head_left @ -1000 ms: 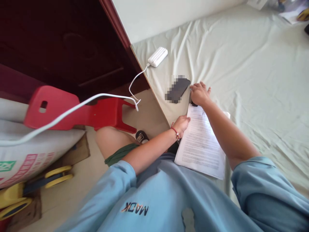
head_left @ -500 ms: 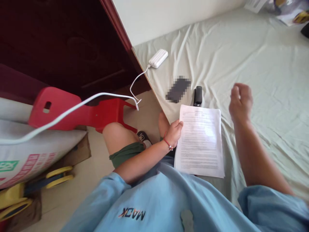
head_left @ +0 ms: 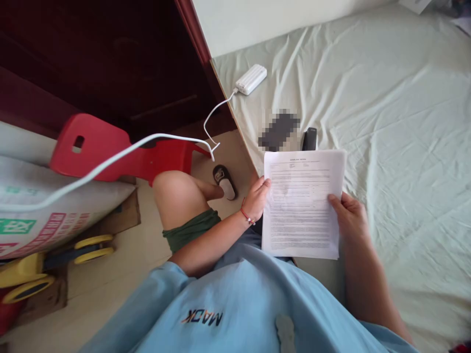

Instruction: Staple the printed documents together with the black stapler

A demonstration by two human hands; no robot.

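Note:
A stack of printed sheets of paper [head_left: 300, 211] is held up in front of my lap, its top page covered with lines of small text. My left hand [head_left: 257, 197] grips the left edge, thumb on top and the other fingers partly hidden behind. On the opposite edge my right hand [head_left: 350, 214] pinches the sheets, its thumb resting on the top page. Just beyond the upper edge lies a black stapler [head_left: 309, 139], its near end covered by the paper. A dark, blurred-out phone-like slab [head_left: 280, 130] rests to the left of the stapler.
A white power bank [head_left: 251, 79] with a white cable [head_left: 154, 137] sits near the left edge of the cloth-covered surface [head_left: 405, 122]. A red plastic chair [head_left: 91, 147] stands to the left, beside a printed sack [head_left: 55, 211] and a yellow-wheeled toy [head_left: 91, 248].
My right hand has come in from the right and taken hold of the paper's right edge. The left hand keeps its grip. The view has shifted slightly.

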